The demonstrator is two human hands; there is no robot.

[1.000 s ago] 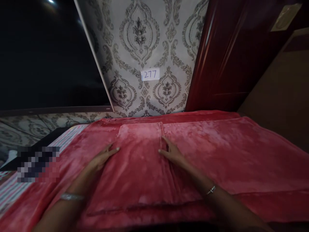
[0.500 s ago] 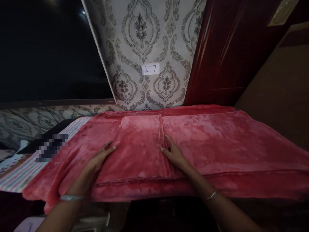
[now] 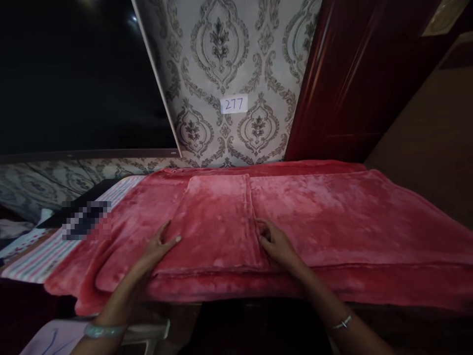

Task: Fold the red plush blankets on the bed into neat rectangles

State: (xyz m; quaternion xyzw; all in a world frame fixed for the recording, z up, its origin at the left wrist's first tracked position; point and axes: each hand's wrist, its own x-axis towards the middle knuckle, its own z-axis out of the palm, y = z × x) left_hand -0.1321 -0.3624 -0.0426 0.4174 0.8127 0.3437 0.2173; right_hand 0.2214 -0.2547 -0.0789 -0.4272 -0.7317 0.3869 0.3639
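A red plush blanket [image 3: 314,217] lies spread and folded in layers across the surface before me. Left of its middle, a narrower folded section [image 3: 218,222] rests on top, with a seamed edge on its right side. At that section's left side my left hand [image 3: 157,246] lies over the blanket, thumb and fingers apart, gripping nothing. My right hand [image 3: 279,244] is at the seamed edge, its fingers curled in and pinching the cloth there. Part of the right fingertips is hidden by the hand itself.
A striped cloth [image 3: 37,261] shows under the blanket at the left, with a blurred dark item [image 3: 86,220] on it. Behind are a large dark screen [image 3: 81,79], patterned wallpaper with a "277" label [image 3: 234,104], and a dark red door [image 3: 343,84]. A pale stool [image 3: 148,335] stands below.
My right hand has drawn back slightly from the folded section and its fingers have curled at the edge. My left thumb and fingers have spread wider. The view has shifted slightly.
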